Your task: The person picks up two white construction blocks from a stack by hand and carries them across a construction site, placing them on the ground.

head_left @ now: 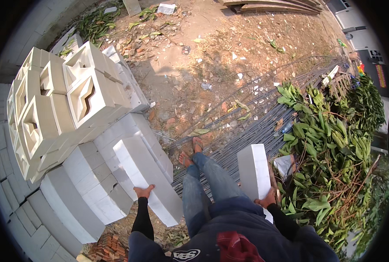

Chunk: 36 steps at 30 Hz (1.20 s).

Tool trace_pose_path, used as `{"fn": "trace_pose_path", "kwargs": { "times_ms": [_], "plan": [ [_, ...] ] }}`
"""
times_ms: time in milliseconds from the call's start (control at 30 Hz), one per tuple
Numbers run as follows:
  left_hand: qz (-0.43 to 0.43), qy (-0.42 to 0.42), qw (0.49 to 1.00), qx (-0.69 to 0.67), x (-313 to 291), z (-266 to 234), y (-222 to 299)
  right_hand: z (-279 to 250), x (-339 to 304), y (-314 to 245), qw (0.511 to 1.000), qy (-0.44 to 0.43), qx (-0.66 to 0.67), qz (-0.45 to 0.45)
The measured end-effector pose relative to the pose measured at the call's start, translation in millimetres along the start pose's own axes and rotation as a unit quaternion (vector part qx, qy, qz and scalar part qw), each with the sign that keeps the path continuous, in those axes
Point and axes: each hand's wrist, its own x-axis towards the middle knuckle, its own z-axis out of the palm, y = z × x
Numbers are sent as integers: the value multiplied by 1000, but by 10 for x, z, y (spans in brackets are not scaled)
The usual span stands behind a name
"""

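Note:
My left hand [144,191] grips the side of a long white lightweight concrete block [148,181], its thumb over the pale face. That block slants in front of a stack of similar blocks [92,179]; whether it rests against them I cannot tell. On my other side, my right hand [265,199] is closed on a second white block [254,170], which stands nearly upright in the view beside my leg. The fingers of both hands are partly hidden behind the blocks.
Cream ventilation blocks [57,94] are piled at the left. Thin metal rods [234,131] lie across the ground by my sandalled feet [190,153]. Cut leafy branches [325,148] heap up at the right. Wooden planks [282,6] lie far off, and broken bricks [109,247] lie nearby.

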Motion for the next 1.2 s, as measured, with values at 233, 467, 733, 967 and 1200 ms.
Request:
{"fn": "trace_pose_path", "kwargs": {
  "times_ms": [233,467,733,967,1200],
  "plan": [
    [11,-60,980,191,-685,48,274,1053,621,434,990,39,137,-5],
    [-69,-62,940,329,-1027,214,1244,1123,1106,47,955,2,262,137],
    [26,-18,918,394,-273,806,2354,-731,1722,-660,936,-84,277,200],
    [127,-70,887,438,229,1651,4007,-1969,2712,-985,928,-58,299,216],
    [174,-87,880,433,645,2825,6555,-3247,3524,-1355,920,-8,296,255]
  ]
}}
